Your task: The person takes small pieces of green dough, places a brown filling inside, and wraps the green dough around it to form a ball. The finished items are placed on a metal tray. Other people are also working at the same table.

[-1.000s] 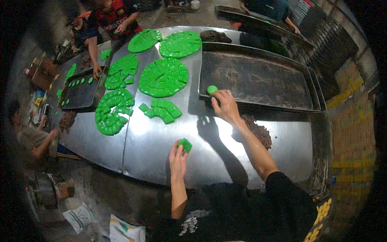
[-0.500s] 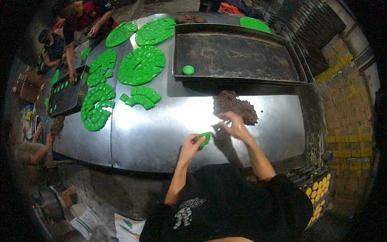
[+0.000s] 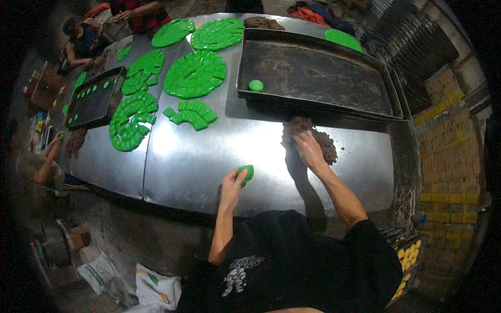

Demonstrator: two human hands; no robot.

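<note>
Pinched between the thumb and fingers of my left hand (image 3: 230,183) is a piece of green dough (image 3: 247,175), held over the near part of the metal table. My right hand (image 3: 309,148) reaches forward with its fingertips pressed into the left side of a crumbly brown filling mound (image 3: 326,144); its fingers are bent together, and whatever they grip is hidden. Beyond the mound stands a big dark baking tray (image 3: 318,73) with one green dough ball (image 3: 255,85) in its near left corner. Left of it lie cut green dough rounds (image 3: 195,74) and a smaller curved group of dough pieces (image 3: 193,115).
A smaller tray (image 3: 99,112) with several green balls sits farther left, beside more brown filling (image 3: 76,142). Other people work along the table's left side and far left corner. Stacked boxes (image 3: 449,156) line the right; trays of yellow rounds (image 3: 408,261) stand at lower right.
My right hand has moved forward onto the brown filling. My left hand has shifted slightly left with the green dough. The whole view has shifted; a person's arm has left the small tray.
</note>
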